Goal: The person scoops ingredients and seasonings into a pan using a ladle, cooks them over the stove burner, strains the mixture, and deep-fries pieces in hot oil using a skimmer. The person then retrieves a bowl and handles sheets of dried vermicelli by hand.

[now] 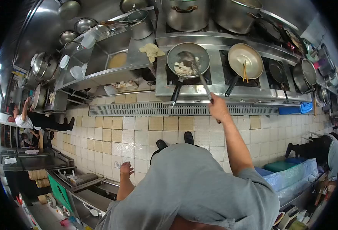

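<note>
My right hand (219, 108) is closed around the dark handle of a long metal cooking utensil (205, 83). Its far end reaches into a frying pan (202, 50) on the stove; blur hides the shape of the tip. Pale pieces of food (184, 69) lie in that pan, mostly toward the front. The pan's black handle (175, 93) points toward me, with no hand on it. Down by my left side, my left hand (126, 169) hangs over the floor, fingers loosely curled and apart, holding nothing.
Right of the pan, a second frying pan (238, 55) holds wooden chopsticks (245, 71). Large pots (186, 17) stand behind. A yellow cloth (151, 51) lies beside a sink (104, 48). A floor grate (138, 110) runs before the stove. People stand at far left (42, 119) and right (318, 147).
</note>
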Available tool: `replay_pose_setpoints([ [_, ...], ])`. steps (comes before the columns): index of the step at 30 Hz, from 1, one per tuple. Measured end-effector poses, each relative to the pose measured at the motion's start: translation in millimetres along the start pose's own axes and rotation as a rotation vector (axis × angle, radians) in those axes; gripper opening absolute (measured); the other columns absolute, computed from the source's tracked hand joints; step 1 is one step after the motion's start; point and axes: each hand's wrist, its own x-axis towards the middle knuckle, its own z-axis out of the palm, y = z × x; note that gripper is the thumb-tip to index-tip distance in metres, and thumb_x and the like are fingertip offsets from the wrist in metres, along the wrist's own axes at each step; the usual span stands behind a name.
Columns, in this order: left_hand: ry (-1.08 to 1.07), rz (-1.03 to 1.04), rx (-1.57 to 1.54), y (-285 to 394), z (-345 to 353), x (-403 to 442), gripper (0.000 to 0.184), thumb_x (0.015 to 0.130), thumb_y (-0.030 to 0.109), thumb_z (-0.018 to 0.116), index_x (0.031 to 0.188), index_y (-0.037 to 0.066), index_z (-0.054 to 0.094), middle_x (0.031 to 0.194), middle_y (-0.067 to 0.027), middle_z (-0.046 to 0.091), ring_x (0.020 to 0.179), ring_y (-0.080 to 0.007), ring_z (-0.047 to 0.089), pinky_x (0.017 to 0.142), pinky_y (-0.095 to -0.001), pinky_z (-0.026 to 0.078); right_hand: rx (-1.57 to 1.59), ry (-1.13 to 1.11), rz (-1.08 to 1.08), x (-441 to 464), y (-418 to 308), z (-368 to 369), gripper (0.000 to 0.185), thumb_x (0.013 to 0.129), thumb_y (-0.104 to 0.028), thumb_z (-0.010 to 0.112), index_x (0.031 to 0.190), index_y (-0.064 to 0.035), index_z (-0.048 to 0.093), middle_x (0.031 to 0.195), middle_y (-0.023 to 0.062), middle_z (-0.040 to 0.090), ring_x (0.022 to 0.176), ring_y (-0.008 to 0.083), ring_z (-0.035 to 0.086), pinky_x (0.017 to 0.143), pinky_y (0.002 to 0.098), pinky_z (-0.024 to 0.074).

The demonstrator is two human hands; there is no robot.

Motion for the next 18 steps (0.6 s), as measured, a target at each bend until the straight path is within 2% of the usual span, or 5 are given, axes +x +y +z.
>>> replay_pose_setpoints([
  [4,-0.007,0.091,0.001,23,6,8,0.039,0.096,0.028,0.061,0.129,0.009,0.055,0.113,-0.0089,0.062,0.090,-0.0239,0.064,0.069,-0.0403,0.054,-0.170,-0.005,0.032,-7,6,-36,0.040,0.082,-0.005,0.059,0.121,0.0042,0.059,0.091,0.0284,0.068,0.089,0.0464,0.066,0.077,0.0474,0.0534],
  [9,-0.035,0.033,0.024,9,11,15,0.039,0.096,0.030,0.061,0.129,0.010,0.055,0.113,-0.0085,0.062,0.091,-0.0243,0.065,0.067,-0.0416,0.056,0.603,-0.294,0.439,-17,-16,-37,0.027,0.084,-0.006,0.061,0.108,0.0045,0.061,0.071,0.0181,0.060,0.068,0.0354,0.063,0.068,0.0424,0.0517],
  [11,-0.032,0.013,0.054,-1,12,16,0.038,0.095,0.030,0.060,0.128,0.011,0.056,0.111,-0.0076,0.062,0.089,-0.0249,0.065,0.068,-0.0427,0.056,0.737,-0.297,0.422,-5,-10,-11,0.019,0.086,-0.008,0.061,0.103,0.0019,0.061,0.069,0.0120,0.060,0.061,0.0237,0.061,0.060,0.0388,0.0495],
  [14,-0.124,-0.104,0.081,-10,-1,25,0.036,0.095,0.030,0.059,0.126,0.012,0.056,0.107,-0.0061,0.060,0.087,-0.0247,0.065,0.068,-0.0425,0.055,0.129,-0.056,-0.016,-3,-18,7,0.015,0.088,-0.007,0.062,0.103,-0.0011,0.062,0.070,0.0026,0.059,0.051,0.0106,0.054,0.048,0.0285,0.0442],
  [18,-0.050,-0.085,-0.054,-14,-8,22,0.036,0.095,0.028,0.058,0.128,0.012,0.055,0.103,-0.0054,0.060,0.081,-0.0229,0.063,0.065,-0.0417,0.054,0.463,-0.234,0.203,-26,-52,-32,0.020,0.087,-0.004,0.061,0.106,0.0008,0.061,0.070,0.0032,0.058,0.052,0.0126,0.055,0.049,0.0318,0.0458],
])
